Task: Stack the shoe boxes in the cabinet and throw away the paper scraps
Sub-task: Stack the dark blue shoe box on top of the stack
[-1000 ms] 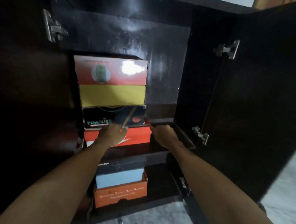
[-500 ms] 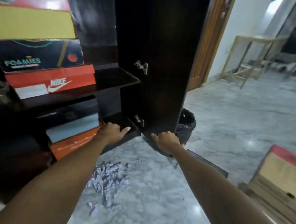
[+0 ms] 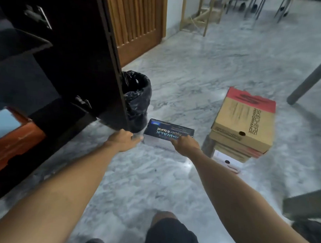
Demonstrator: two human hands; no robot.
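View has swung from cabinet (image 3: 70,63) shelves to floor. Both hands reach the dark shoe box (image 3: 167,135), frame centre: left hand (image 3: 123,141) and right hand (image 3: 185,145), grip indeterminate. Box stack (image 3: 244,124) centre right awaits shelving; bin (image 3: 136,95) beside cabinet.

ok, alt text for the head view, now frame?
Both hands, left hand and right hand, reach for a dark blue shoe box on the marble floor, between a black-lined bin and a stack of shoe boxes.
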